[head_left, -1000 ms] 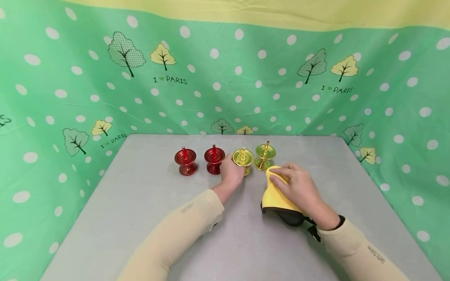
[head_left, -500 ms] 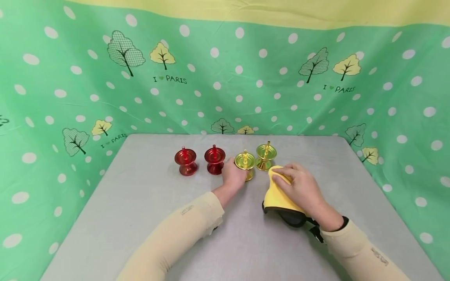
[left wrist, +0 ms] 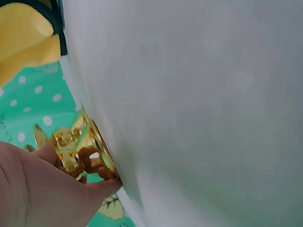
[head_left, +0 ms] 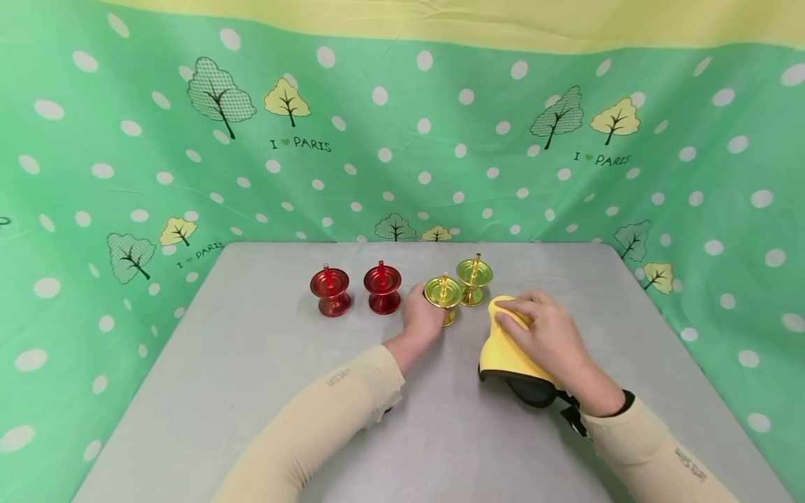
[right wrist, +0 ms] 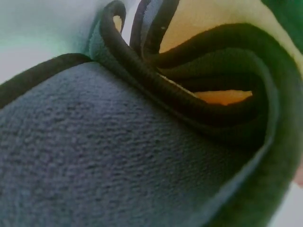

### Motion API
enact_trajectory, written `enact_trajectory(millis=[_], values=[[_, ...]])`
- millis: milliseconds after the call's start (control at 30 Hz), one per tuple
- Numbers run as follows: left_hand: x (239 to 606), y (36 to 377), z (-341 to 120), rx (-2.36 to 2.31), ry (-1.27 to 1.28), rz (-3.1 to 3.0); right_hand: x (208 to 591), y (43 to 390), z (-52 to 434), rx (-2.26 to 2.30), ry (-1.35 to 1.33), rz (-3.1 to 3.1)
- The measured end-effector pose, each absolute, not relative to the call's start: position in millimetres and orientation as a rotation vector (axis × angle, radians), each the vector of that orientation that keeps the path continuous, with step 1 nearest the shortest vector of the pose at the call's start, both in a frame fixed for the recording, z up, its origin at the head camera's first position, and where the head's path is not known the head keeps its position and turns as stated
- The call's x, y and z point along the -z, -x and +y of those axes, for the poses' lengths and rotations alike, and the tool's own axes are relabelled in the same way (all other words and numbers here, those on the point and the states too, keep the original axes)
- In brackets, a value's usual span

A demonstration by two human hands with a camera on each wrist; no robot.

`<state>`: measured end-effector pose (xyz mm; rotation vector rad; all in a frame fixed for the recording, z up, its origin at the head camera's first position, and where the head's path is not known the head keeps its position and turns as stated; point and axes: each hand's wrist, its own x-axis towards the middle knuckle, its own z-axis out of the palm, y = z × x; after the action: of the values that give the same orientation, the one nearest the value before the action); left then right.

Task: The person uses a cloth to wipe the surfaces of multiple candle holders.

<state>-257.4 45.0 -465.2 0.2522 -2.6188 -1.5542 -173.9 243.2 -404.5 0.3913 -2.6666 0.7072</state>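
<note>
The left hand (head_left: 420, 316) grips the nearer gold candle stand (head_left: 443, 292) by its stem on the grey worktop (head_left: 251, 391); the right hand (head_left: 546, 335) clutches a yellow cloth (head_left: 506, 353), seemingly bunched. Judging by this, wiping comes next: cloth must meet stand.
</note>
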Motion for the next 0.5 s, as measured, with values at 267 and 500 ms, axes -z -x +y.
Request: enact_trajectory(millis=[267, 500], values=[[464, 265, 35, 1.574, -0.258, -2.685, 406, 177, 238, -0.714, -0.418, -2.656], [461, 246, 11, 1.700, -0.200, -2.656, 406, 175, 236, -0.733, -0.445, -2.657]])
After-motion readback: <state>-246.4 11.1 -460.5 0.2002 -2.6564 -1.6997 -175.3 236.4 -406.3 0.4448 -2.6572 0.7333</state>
